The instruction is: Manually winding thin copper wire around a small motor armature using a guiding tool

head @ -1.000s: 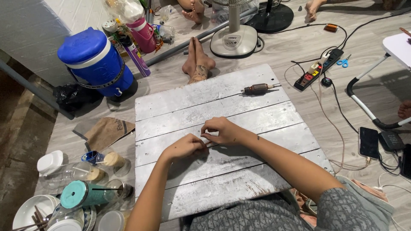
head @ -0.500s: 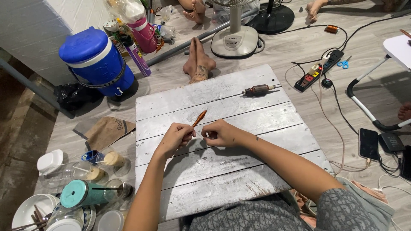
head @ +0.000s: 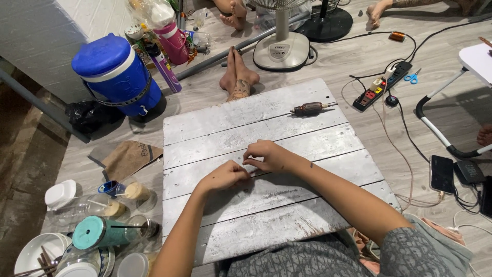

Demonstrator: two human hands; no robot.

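My left hand (head: 224, 177) and my right hand (head: 266, 155) rest close together on a white-painted plank board (head: 307, 205). Their fingertips meet in a pinch at the board's middle. Both are closed on a thin reddish-brown strip, which the fingers hide almost entirely at this moment. A small brown motor armature with a metal shaft (head: 309, 108) lies alone on the board's far right part, well away from both hands.
A blue water cooler (head: 115, 77) and a brown paper bag (head: 125, 158) sit left of the board, with bottles and bowls (head: 97, 233) at the near left. Another person's bare feet (head: 237, 77) and a fan base (head: 281, 51) lie beyond it. A power strip (head: 382, 84), cables and a phone (head: 442, 173) are to the right.
Half a second ago my left hand held the brown strip raised and slanting up. Both hands have since dropped flat to the board, fingers closed over it.
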